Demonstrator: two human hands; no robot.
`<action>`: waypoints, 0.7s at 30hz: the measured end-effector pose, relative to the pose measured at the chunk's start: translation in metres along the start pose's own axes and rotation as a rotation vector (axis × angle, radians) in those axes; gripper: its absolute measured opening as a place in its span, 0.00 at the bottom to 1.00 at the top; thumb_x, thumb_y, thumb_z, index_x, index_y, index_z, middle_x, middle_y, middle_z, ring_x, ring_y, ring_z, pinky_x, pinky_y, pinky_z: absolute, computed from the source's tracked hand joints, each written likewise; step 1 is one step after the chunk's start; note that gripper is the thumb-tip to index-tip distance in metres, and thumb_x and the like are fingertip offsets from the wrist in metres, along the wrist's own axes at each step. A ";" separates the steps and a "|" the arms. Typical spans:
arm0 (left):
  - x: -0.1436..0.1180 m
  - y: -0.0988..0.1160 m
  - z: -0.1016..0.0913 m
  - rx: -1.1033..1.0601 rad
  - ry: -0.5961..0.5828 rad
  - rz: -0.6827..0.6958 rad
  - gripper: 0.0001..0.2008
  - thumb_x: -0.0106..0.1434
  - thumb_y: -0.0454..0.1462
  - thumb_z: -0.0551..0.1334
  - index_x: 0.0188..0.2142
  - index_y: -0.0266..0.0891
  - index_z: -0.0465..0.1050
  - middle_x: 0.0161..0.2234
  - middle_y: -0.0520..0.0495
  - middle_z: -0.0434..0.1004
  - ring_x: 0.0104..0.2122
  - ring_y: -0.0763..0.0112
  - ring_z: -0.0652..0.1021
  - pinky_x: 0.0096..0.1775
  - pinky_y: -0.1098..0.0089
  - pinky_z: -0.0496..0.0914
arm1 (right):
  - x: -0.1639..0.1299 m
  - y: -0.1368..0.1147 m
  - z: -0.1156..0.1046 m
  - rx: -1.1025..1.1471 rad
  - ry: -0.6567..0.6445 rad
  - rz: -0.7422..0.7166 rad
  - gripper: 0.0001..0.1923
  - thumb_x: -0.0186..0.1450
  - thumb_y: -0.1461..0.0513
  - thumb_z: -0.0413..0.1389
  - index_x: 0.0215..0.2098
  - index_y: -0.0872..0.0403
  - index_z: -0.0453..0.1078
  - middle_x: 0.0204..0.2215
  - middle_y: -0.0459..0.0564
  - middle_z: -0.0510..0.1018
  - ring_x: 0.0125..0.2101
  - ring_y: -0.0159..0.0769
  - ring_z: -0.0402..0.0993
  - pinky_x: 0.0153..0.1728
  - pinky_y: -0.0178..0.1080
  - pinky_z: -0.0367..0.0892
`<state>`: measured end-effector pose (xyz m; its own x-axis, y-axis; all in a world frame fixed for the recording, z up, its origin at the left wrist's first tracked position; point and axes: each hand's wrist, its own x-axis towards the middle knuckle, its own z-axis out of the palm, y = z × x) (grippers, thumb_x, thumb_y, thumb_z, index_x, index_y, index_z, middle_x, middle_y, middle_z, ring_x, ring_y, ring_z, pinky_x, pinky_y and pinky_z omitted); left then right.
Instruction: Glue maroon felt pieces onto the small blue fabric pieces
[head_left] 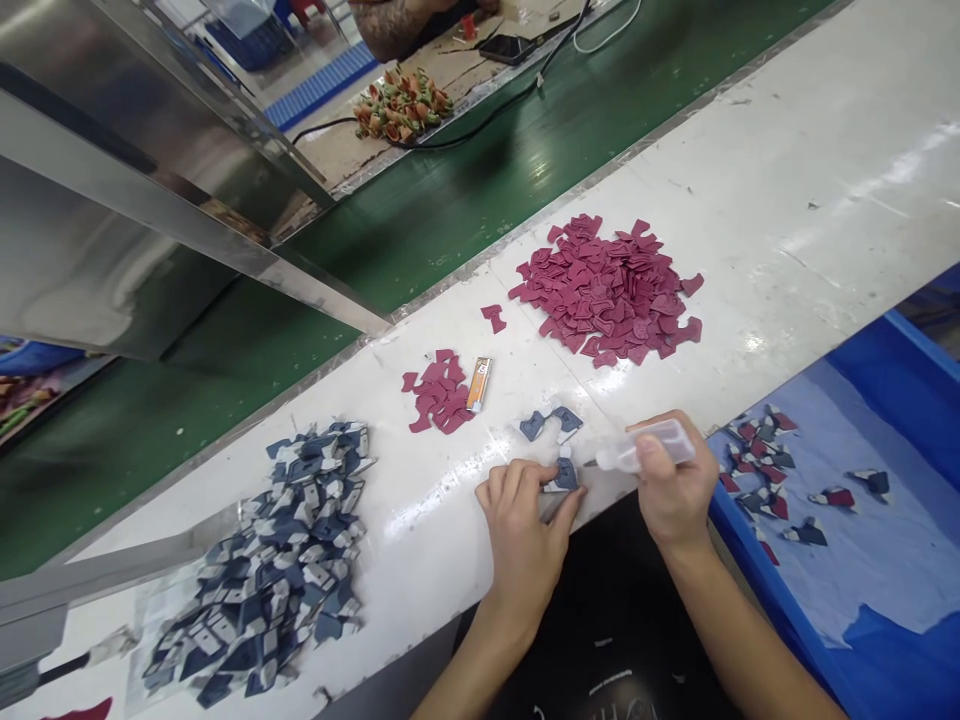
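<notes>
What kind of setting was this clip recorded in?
Probably a small-parts assembly line in a factory: a green conveyor belt runs past the white bench, with sorted heaps of maroon pieces and blue-grey pieces.

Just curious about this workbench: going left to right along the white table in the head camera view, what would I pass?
Blue-grey pile → small maroon pile → orange lighter → left hand → right hand holding a glue bottle → blue bin.
</notes>
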<state>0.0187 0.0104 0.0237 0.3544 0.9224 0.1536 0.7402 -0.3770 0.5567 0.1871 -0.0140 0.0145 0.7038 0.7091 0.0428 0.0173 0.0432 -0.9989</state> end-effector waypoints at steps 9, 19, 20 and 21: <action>0.012 0.009 0.000 -0.028 0.031 0.011 0.17 0.67 0.42 0.74 0.51 0.46 0.74 0.45 0.48 0.79 0.47 0.58 0.78 0.50 0.57 0.66 | 0.010 0.000 0.007 0.389 0.146 0.163 0.16 0.69 0.49 0.65 0.32 0.50 0.75 0.15 0.36 0.59 0.15 0.28 0.52 0.18 0.33 0.54; 0.045 -0.025 -0.014 0.088 0.047 0.024 0.08 0.73 0.42 0.67 0.50 0.47 0.77 0.45 0.47 0.80 0.46 0.56 0.75 0.51 0.55 0.68 | 0.004 0.004 0.007 0.383 0.126 0.150 0.15 0.71 0.50 0.66 0.35 0.52 0.76 0.17 0.36 0.63 0.17 0.28 0.56 0.20 0.33 0.56; 0.040 -0.026 -0.015 0.084 0.055 0.023 0.07 0.73 0.42 0.68 0.47 0.46 0.76 0.43 0.48 0.80 0.45 0.57 0.75 0.50 0.56 0.68 | 0.003 0.003 0.006 0.368 0.125 0.146 0.15 0.72 0.50 0.66 0.35 0.52 0.76 0.18 0.37 0.63 0.18 0.28 0.56 0.20 0.33 0.56; 0.033 -0.025 -0.017 0.079 0.061 0.023 0.07 0.72 0.42 0.69 0.46 0.46 0.76 0.41 0.49 0.79 0.44 0.58 0.75 0.49 0.56 0.68 | 0.001 0.002 0.004 0.338 0.123 0.140 0.15 0.72 0.50 0.66 0.35 0.52 0.77 0.18 0.37 0.64 0.18 0.29 0.57 0.20 0.33 0.57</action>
<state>0.0022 0.0518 0.0283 0.3378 0.9161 0.2160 0.7760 -0.4010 0.4868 0.1847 -0.0107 0.0121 0.7629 0.6359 -0.1162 -0.3054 0.1962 -0.9318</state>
